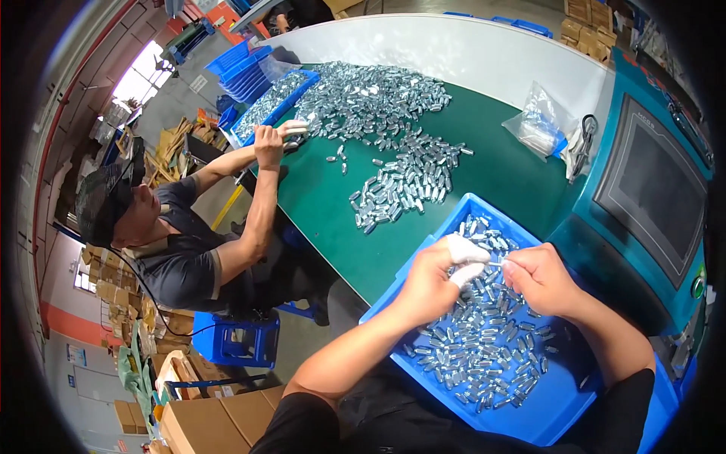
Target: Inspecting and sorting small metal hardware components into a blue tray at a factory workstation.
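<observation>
My left hand [435, 280] is closed in a pinch, with white covers on its thumb and forefinger. Between its fingertips is a small metal part [493, 263], thin and shiny. The fingertips of my right hand [543, 278] pinch the other end of it, partly hiding it. Both hands are over a blue plastic tray [563, 393] in front of me. Many small silvery metal pieces [484, 356] lie loose in this tray, below my hands.
On the green table [340, 227] lies a large heap of metal pieces [378, 98]. Across to the left sits a co-worker [181, 242], hands by another blue tray [276, 102]. A teal machine with a dark screen [643, 189] stands at right, near a plastic bag [538, 125].
</observation>
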